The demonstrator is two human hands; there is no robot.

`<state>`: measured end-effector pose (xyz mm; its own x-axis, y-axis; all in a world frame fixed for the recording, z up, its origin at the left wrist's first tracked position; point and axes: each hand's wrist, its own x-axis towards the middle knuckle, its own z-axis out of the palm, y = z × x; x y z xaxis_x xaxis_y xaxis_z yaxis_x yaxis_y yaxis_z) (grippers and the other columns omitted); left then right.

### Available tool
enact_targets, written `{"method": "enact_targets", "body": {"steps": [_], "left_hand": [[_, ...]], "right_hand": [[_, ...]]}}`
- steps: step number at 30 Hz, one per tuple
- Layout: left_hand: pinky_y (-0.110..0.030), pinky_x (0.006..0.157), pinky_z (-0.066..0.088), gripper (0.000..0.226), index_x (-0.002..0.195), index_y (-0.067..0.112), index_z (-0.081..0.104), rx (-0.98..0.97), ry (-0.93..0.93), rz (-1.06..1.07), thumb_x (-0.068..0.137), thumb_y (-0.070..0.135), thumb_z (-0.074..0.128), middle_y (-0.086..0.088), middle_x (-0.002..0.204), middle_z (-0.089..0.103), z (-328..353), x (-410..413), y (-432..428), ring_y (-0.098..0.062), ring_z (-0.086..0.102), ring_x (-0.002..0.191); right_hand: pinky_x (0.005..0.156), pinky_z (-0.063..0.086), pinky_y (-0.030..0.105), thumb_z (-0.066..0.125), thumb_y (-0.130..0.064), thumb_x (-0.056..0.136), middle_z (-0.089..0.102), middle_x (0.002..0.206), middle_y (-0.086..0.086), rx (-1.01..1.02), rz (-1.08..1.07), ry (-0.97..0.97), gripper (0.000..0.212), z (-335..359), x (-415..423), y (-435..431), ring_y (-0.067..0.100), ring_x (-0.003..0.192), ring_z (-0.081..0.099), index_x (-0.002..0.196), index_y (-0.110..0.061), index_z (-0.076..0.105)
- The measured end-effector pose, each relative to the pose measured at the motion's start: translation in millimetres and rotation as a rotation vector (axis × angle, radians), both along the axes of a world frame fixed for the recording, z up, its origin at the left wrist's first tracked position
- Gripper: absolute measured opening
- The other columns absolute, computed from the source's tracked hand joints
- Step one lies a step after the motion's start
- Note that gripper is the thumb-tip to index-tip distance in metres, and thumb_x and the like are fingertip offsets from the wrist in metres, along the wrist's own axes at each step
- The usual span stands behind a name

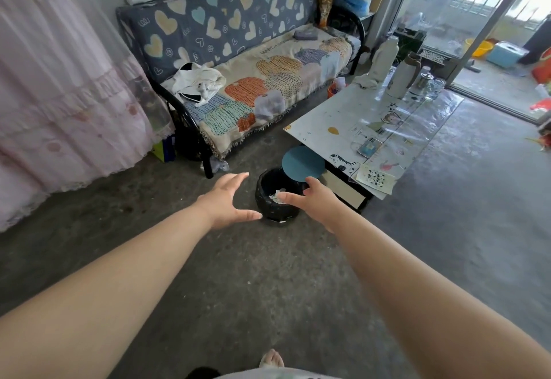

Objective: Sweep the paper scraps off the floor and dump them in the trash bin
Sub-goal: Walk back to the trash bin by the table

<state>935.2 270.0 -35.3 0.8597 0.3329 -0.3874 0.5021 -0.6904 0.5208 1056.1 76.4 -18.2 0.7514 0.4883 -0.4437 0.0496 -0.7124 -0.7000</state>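
Observation:
A round black trash bin (269,210) lined with a black bag stands on the grey floor, its blue lid (302,162) tipped up behind it. White paper scraps (275,195) lie inside the bin. My left hand (228,201) hovers just left of the bin, fingers spread and empty. Over the bin's right rim is my right hand (311,199), also spread and holding nothing. No broom or dustpan is in view.
A sofa (238,80) under a patterned blanket stands behind the bin. A low table (372,128) with flasks and glasses is at the right, close to the bin. Pink curtains (59,95) hang at the left. Bare concrete floor (268,274) lies between me and the bin.

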Motion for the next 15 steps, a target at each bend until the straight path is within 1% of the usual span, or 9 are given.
{"method": "enact_targets", "body": {"steps": [3,4,9,12,15], "left_hand": [[-0.046,0.115,0.031,0.105,0.151,0.044,0.01,-0.012,-0.001,-0.012,0.069,0.065,0.073,0.014,0.16,0.004,-5.3,15.9,0.7,-0.024,0.029,0.143],[-0.046,0.115,0.032,0.105,0.151,0.044,0.01,-0.015,0.002,-0.019,0.069,0.065,0.073,0.015,0.159,0.004,-7.4,22.3,1.7,-0.023,0.03,0.143],[-0.048,0.116,0.028,0.106,0.15,0.045,0.009,-0.003,-0.002,-0.057,0.068,0.068,0.071,0.014,0.16,0.001,-15.8,51.9,10.6,-0.025,0.023,0.146],[-0.048,0.116,0.027,0.105,0.15,0.045,0.009,-0.001,-0.015,-0.085,0.068,0.067,0.071,0.015,0.159,0.001,-18.5,73.8,20.2,-0.024,0.022,0.146],[-0.048,0.117,0.026,0.103,0.15,0.044,0.009,0.0,-0.018,-0.116,0.071,0.066,0.071,0.015,0.159,0.001,-21.1,94.6,32.2,-0.023,0.021,0.146]], "right_hand": [[0.088,0.042,0.029,0.067,-0.064,0.073,0.045,0.143,0.005,-0.005,-0.017,-0.001,0.104,0.9,12.6,-1.9,0.023,0.124,0.048,0.151,-0.015,0.019],[0.087,0.042,0.028,0.067,-0.065,0.073,0.045,0.142,0.005,-0.007,-0.023,0.007,0.105,0.4,17.9,-2.0,0.023,0.124,0.048,0.151,-0.015,0.019],[0.102,0.04,0.036,0.067,-0.068,0.07,0.04,0.147,0.005,-0.003,-0.078,0.022,0.109,-2.2,39.0,0.0,0.024,0.132,0.042,0.152,-0.017,0.017],[0.104,0.041,0.039,0.067,-0.073,0.065,0.041,0.146,0.004,-0.019,-0.103,0.028,0.111,-0.3,50.6,8.6,0.024,0.131,0.043,0.151,-0.019,0.023],[0.102,0.044,0.041,0.063,-0.083,0.053,0.048,0.14,0.003,-0.058,-0.119,-0.004,0.117,-0.9,63.5,21.3,0.025,0.125,0.048,0.147,-0.021,0.031]]}}
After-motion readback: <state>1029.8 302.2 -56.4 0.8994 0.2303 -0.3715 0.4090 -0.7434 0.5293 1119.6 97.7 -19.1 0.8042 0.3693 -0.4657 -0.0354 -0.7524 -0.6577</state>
